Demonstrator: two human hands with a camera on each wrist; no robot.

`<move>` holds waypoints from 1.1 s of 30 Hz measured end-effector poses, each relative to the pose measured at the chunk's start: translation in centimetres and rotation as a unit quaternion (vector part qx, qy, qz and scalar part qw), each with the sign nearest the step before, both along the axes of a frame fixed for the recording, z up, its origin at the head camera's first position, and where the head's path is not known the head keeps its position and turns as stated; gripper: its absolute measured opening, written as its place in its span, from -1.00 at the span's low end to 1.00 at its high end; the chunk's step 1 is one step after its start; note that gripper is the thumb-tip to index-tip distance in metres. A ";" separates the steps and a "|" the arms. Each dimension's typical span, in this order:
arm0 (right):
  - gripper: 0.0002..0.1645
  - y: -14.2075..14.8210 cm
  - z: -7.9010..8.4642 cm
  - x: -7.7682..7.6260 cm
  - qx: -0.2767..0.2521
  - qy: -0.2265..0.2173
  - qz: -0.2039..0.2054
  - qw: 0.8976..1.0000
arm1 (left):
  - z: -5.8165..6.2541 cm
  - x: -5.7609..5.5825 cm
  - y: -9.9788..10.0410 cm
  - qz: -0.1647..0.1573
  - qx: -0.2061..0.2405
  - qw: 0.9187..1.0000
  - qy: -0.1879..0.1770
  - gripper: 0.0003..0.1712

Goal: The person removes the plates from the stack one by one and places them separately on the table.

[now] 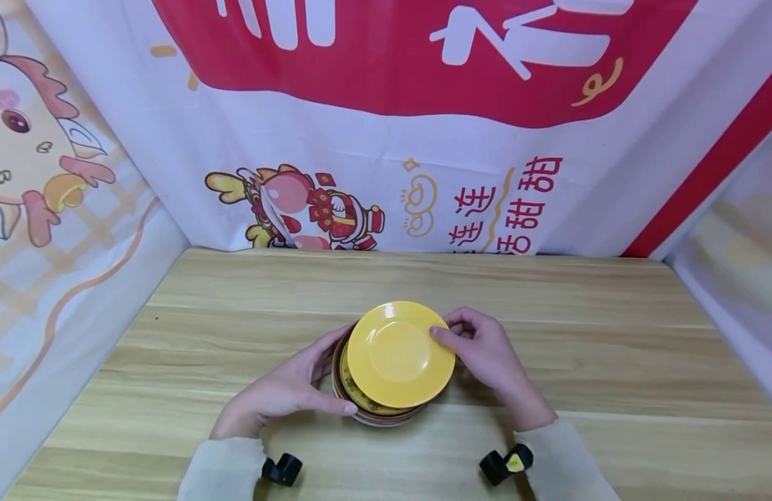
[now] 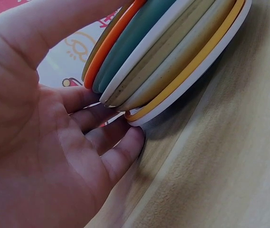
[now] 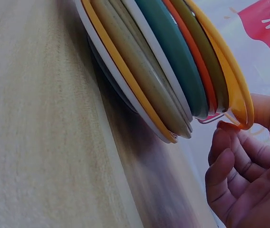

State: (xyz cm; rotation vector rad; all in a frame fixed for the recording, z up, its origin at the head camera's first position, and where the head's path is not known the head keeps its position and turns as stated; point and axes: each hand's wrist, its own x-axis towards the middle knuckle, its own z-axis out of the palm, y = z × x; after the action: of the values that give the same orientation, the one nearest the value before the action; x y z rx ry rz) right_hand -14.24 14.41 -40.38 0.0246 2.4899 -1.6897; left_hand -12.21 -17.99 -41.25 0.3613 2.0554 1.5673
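Note:
A stack of plates (image 1: 372, 418) sits on the wooden table, with rims of white, yellow, beige, teal, orange and brown showing in the wrist views. On top is a plain yellow plate (image 1: 400, 358), shifted toward the right and partly over a patterned yellow plate (image 1: 368, 405). My left hand (image 1: 292, 390) holds the stack from the left, thumb along the near rim and fingers at the far side. Between thumb and fingers, my right hand (image 1: 486, 351) pinches the right edge of the top yellow plate. In the right wrist view that plate's edge (image 3: 247, 107) stands slightly off the rims below.
The wooden table (image 1: 611, 362) extends to both sides. Behind it hangs a white and red printed cloth (image 1: 386, 139), with another printed cloth (image 1: 110, 250) along the left. Black devices (image 1: 282, 470) are strapped at both wrists.

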 end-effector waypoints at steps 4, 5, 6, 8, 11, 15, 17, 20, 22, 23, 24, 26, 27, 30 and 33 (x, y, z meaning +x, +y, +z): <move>-0.60 0.2 0.0 0.0 -0.018 -0.009 -0.001 1.000 | -0.1 0.0 0.0 -0.001 0.005 1.000 0.003 0.39; -0.60 0.2 0.0 0.0 -0.019 -0.013 -0.003 1.000 | -0.1 0.0 0.0 -0.002 0.008 1.000 0.003 0.38; -0.62 0.2 0.0 -0.1 -0.022 -0.019 -0.006 1.000 | -0.1 0.0 0.0 -0.003 0.010 1.000 0.003 0.38; -0.61 0.2 0.0 -0.1 -0.029 -0.026 -0.010 0.999 | -0.2 0.1 -0.1 -0.005 0.014 1.000 0.002 0.37; -0.62 0.3 0.1 -0.1 -0.043 -0.031 -0.018 0.998 | -0.2 0.1 0.0 -0.005 0.017 1.000 0.001 0.34; -0.61 0.4 0.1 -0.2 -0.059 -0.031 -0.024 0.998 | -0.1 0.1 0.0 -0.005 0.021 1.000 0.004 0.32; -0.60 0.4 0.0 -0.2 -0.062 -0.033 -0.025 0.997 | -0.1 0.1 0.0 -0.005 0.023 1.000 0.005 0.32; -0.60 0.5 0.0 -0.3 -0.063 -0.035 -0.024 0.997 | 0.0 0.1 0.0 -0.007 0.026 1.000 0.006 0.32; -0.60 0.5 -0.1 -0.4 -0.064 -0.035 -0.023 0.997 | 0.0 0.1 0.0 -0.008 0.030 1.000 0.002 0.32; -0.60 0.5 -0.1 -0.4 -0.063 -0.035 -0.023 0.997 | 0.0 0.1 0.0 -0.008 0.032 0.999 0.001 0.32; -0.60 0.5 -0.2 -0.4 -0.063 -0.035 -0.024 0.997 | -0.1 0.1 0.0 -0.008 0.034 0.999 -0.001 0.32; -0.60 0.5 -0.2 -0.4 -0.061 -0.036 -0.026 0.997 | -0.1 0.1 0.0 -0.007 0.038 0.999 -0.004 0.32; -0.61 0.4 -0.2 -0.4 -0.061 -0.037 -0.027 0.997 | -0.1 0.1 0.0 -0.007 0.039 0.999 -0.006 0.33; -0.64 0.4 -0.1 -0.3 -0.056 -0.041 -0.031 0.997 | -0.1 0.1 0.0 -0.006 0.035 0.999 -0.005 0.32; -0.63 0.3 0.0 -0.3 -0.055 -0.041 -0.033 0.997 | -0.2 0.1 0.0 -0.007 0.029 1.000 -0.002 0.32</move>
State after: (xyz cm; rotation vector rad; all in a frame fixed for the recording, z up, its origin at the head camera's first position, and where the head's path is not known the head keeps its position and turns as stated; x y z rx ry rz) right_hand -14.52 14.72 -40.36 0.1645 2.3586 -1.8099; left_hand -12.13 -18.02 -41.41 0.3923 2.0035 1.6218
